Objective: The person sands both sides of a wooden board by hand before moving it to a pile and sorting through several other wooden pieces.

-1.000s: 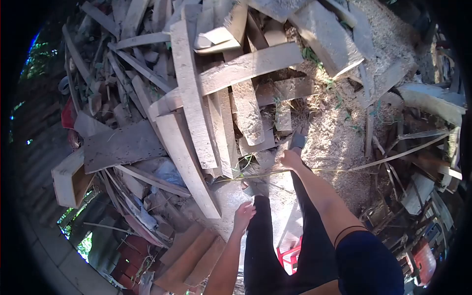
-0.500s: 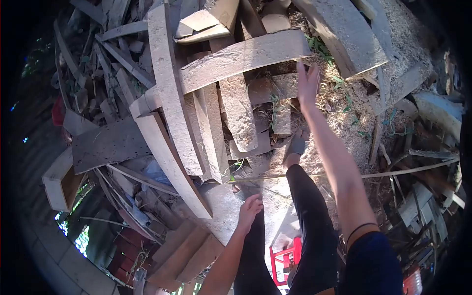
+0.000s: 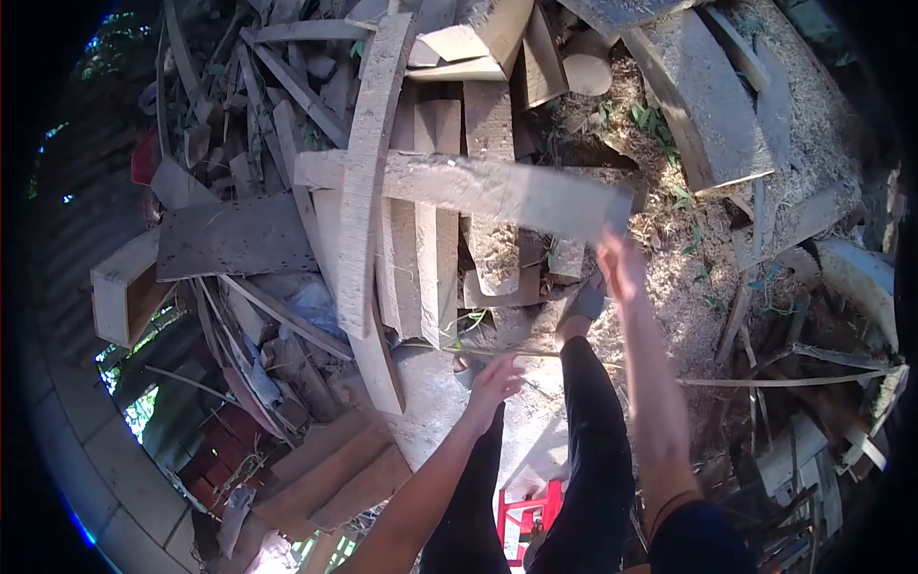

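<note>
A curved wooden plank (image 3: pixel 516 198) lies crosswise over the pile, its right end blurred by motion. My right hand (image 3: pixel 622 266) is closed at that right end, with the fingers partly smeared. The plank's left part passes under a long upright board (image 3: pixel 365 182). My left hand (image 3: pixel 495 383) hovers over the pale ground near my left foot, fingers apart and holding nothing. Beneath the crosswise plank several wooden pieces lie lengthwise, among them a rough slab (image 3: pixel 495 249).
Sawdust (image 3: pixel 679 287) and a thick timber chunk (image 3: pixel 698 105) lie to the right. Stacked brown blocks (image 3: pixel 335 474) are at lower left. A red plastic stool (image 3: pixel 531 521) stands between my legs. A thin strip (image 3: pixel 784 381) stretches out at right.
My right hand has come down toward me and closed on the plank's right end, which has swung down with it. My left hand's fingers have spread. The camera view has shifted.
</note>
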Demonstrator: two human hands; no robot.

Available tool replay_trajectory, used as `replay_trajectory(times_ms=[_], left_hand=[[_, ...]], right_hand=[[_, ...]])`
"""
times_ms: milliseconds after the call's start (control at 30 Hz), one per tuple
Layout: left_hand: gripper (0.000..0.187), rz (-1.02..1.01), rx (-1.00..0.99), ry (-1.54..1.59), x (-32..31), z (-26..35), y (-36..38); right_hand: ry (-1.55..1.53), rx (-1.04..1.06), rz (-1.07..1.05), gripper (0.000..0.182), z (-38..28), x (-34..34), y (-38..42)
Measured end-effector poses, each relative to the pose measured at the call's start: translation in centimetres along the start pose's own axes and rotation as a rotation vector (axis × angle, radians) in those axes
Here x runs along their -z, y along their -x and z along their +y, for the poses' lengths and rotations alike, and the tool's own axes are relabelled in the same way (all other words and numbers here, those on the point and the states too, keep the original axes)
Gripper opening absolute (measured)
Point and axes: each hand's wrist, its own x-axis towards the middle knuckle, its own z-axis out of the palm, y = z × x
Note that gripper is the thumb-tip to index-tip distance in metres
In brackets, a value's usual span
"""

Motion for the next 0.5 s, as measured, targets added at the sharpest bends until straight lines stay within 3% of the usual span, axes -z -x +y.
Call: replay_trajectory(times_ms=[67, 100, 167, 233, 300, 367, 433, 500], left_hand=[[0.051, -0.070, -0.056, 0.312, -1.8, 1.6, -0.3], [0.051, -0.069, -0.055, 0.308, -2.2, 1.7, -0.9], [0.055, -0.015, -0.094, 0.533, -2.4, 1.6, -2.1], [0.053, 0.006, -0.056, 0.540, -0.5, 2.1, -1.2], [0.058, -0.018, -0.146, 0.669, 3.7, 1.2, 1.3], [0.062, -0.007, -0.145, 0.702, 9.7, 0.4, 2.8], [0.068, 0.163, -0.136, 0.643, 14.7, 2.1, 5.3], [0.073, 0.315, -0.119, 0.603, 23.3, 0.3, 4.0]], right_hand=[[0.060, -0.113, 0.146, 0.059, 5.3, 0.1, 6.7], [0.026, -0.081, 0.050, 0.067, 6.7, -0.8, 10.4], [0.340, -0.285, 0.002, 0.078, 9.0, -2.1, 15.6], [0.352, -0.429, -0.141, 0.077, 12.6, -3.5, 19.9], [0.328, -0.379, -0.277, 0.074, 18.2, -5.1, 23.3], [0.646, -0.275, -0.493, 0.072, 20.0, -8.1, 24.9], [0.764, -0.314, -0.851, 0.068, 17.3, -12.1, 25.1], [0.868, -0.131, -1.128, 0.064, 18.3, -15.2, 26.0]])
